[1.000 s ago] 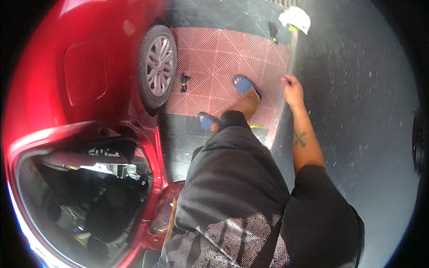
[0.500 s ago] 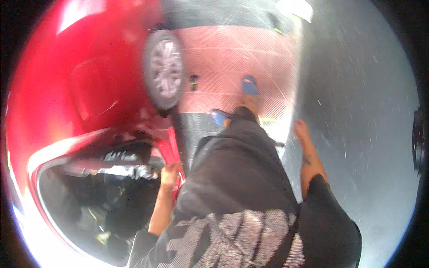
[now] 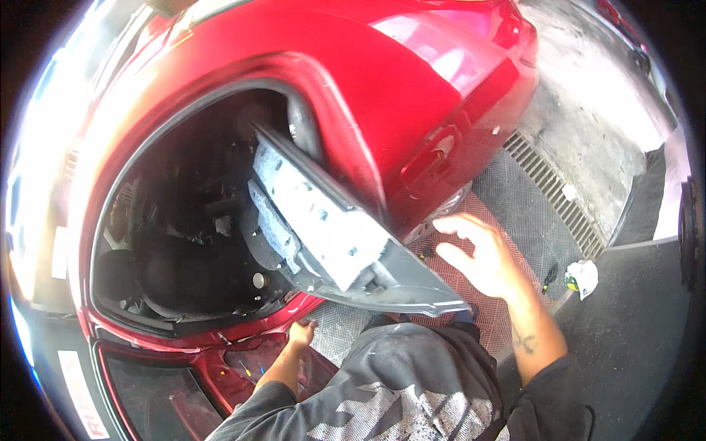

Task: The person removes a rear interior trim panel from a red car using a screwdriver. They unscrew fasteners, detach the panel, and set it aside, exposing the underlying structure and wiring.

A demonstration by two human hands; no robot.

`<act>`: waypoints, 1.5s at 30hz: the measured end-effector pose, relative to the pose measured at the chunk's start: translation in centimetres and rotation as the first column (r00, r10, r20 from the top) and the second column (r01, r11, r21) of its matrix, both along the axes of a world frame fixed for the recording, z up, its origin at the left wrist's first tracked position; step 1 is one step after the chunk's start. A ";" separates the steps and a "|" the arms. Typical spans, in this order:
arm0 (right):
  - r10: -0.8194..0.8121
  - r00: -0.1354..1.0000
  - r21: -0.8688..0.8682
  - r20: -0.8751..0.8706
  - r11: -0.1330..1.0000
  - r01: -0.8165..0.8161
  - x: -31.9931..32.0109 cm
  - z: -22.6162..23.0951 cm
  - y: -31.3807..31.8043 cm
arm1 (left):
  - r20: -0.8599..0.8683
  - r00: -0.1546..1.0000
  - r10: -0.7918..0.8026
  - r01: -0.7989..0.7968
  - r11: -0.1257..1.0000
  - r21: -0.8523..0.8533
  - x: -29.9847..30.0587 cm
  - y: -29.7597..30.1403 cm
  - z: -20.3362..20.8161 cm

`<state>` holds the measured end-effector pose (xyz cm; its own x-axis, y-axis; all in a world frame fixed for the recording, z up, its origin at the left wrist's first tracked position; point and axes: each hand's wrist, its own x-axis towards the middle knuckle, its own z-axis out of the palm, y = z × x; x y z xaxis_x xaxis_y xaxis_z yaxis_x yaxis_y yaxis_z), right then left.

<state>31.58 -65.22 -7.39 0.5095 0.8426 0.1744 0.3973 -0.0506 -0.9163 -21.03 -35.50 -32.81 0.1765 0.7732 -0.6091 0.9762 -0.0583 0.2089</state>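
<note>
A large dark trim panel (image 3: 412,275) with white and bluish padding on its face slants out of the door opening of a red car (image 3: 346,51). My right hand (image 3: 482,261) is raised beside the panel's outer end, fingers apart and with nothing in it. A small gap shows between hand and panel. Lower left, my left hand (image 3: 301,334) is closed at the edge of the open red car door (image 3: 257,349); its fingertips are partly hidden. The panel's inner end disappears into the dark cabin.
Black seats (image 3: 184,275) and a small round metallic cap (image 3: 259,280) show inside the car. A floor drain grate (image 3: 551,187) runs along the right. Near it lies a crumpled white and green package (image 3: 583,278). Red and grey mats (image 3: 507,184) cover the floor.
My view has swung left toward the car's opening, bringing the padded panel into sight. My right hand has come up from low at my side to beside the panel. My left hand stays by the door.
</note>
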 end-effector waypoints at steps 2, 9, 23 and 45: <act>0.032 0.986 -0.055 0.166 0.998 -0.023 -1.2 3.2 7.3 | 0.329 0.943 0.053 -0.075 0.996 0.053 -1.6 3.2 -2.1; 0.276 0.937 -0.339 -0.215 0.879 -0.336 -2.6 1.3 24.4 | 0.173 0.642 0.747 -0.554 0.608 -0.568 4.0 11.2 -5.9; 0.582 0.699 0.027 -0.415 0.776 -0.630 1.0 0.1 32.2 | 0.197 0.577 0.793 -0.605 0.577 -0.549 13.0 14.8 -13.9; 0.733 0.646 -0.006 -0.211 0.660 -0.751 -15.0 10.1 32.8 | 0.971 -0.186 0.147 -0.527 0.819 -0.225 14.8 6.5 28.8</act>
